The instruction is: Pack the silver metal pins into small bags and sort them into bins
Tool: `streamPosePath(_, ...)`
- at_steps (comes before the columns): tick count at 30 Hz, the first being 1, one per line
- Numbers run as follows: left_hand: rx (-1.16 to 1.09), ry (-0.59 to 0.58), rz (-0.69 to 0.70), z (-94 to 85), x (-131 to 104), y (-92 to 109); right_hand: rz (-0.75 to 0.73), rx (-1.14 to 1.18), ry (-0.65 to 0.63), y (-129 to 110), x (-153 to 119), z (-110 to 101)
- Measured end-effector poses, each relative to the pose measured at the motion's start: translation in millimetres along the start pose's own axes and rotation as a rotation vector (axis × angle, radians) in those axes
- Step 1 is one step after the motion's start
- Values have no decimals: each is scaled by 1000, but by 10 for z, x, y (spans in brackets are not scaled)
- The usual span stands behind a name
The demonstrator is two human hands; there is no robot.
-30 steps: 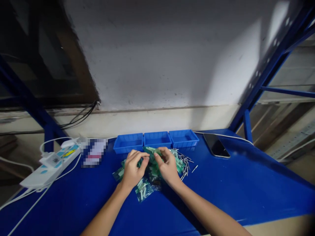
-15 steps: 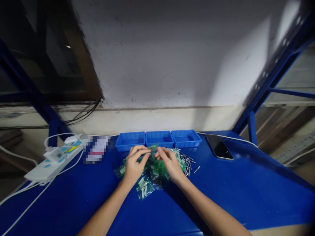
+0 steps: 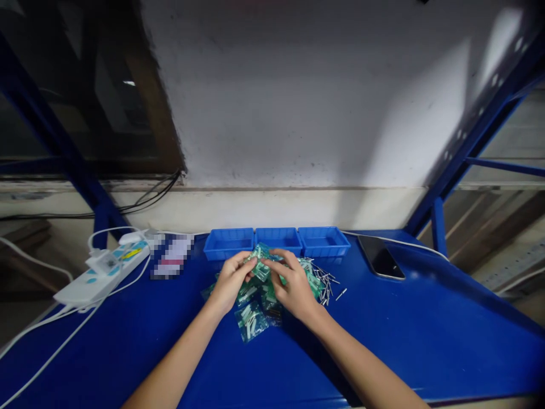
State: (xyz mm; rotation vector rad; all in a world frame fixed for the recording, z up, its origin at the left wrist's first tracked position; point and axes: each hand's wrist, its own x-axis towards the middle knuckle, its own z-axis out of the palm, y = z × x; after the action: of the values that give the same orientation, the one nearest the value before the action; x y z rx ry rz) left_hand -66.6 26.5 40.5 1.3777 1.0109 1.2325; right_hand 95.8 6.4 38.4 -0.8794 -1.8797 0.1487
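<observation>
A small clear green plastic bag with pale pieces in it is held up over a pile of similar bags. My left hand pinches its left side between thumb and fingers. At the bag's right edge, my right hand has its fingers spread, the fingertips at or touching the plastic; exact contact is unclear. Below the hands lies another bag holding several white strips. Loose metal pins lie scattered just right of the pile, which my right hand partly hides.
Three blue trays stand in a row behind the pile. A black phone lies at right. On the left are a white power strip with cables and a blurred-out item. Blue metal posts rise at the table's sides.
The held bag now faces me more fully and sits in my left fingers. My right hand has gone from a pinch at the bag to spread fingers. The view shifted slightly.
</observation>
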Motion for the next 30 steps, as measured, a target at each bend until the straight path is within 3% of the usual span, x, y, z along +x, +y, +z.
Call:
streamPosePath(2,134,83,96,-80,38,40,-12,-24,10,-23,-1,7)
streamPosePath(6,574,510,445,-313,233,219,87,-17,121,-49,21,-41)
streamPosePath(8,847,589,547,-410,353,312,151,5,166,-51,31,-83)
streamPosePath(10,1076,477,557,-467,430,349,197,32,203,-51,38,-123)
streamPosePath(12,1187,306,476,-498,430,311,204,57,237,-47,45,-155)
streamPosePath(16,1291,27,73,-583,268,113,203,61,305,-39,53,-183)
streamPosePath(18,1342,-34,-63,-635,186,43,224,40,324,-44,53,-180)
streamPosePath(21,1382,-72,-137,-660,128,24,242,38,306,-64,45,-158)
streamPosePath(25,1374,-44,-62,-600,145,62,234,24,177,-83,29,-108)
streamPosePath(28,1205,57,163,-522,155,87,258,42,41,-100,28,-60)
streamPosePath(30,1019,130,370,-438,126,110,364,162,-54,-114,35,-29)
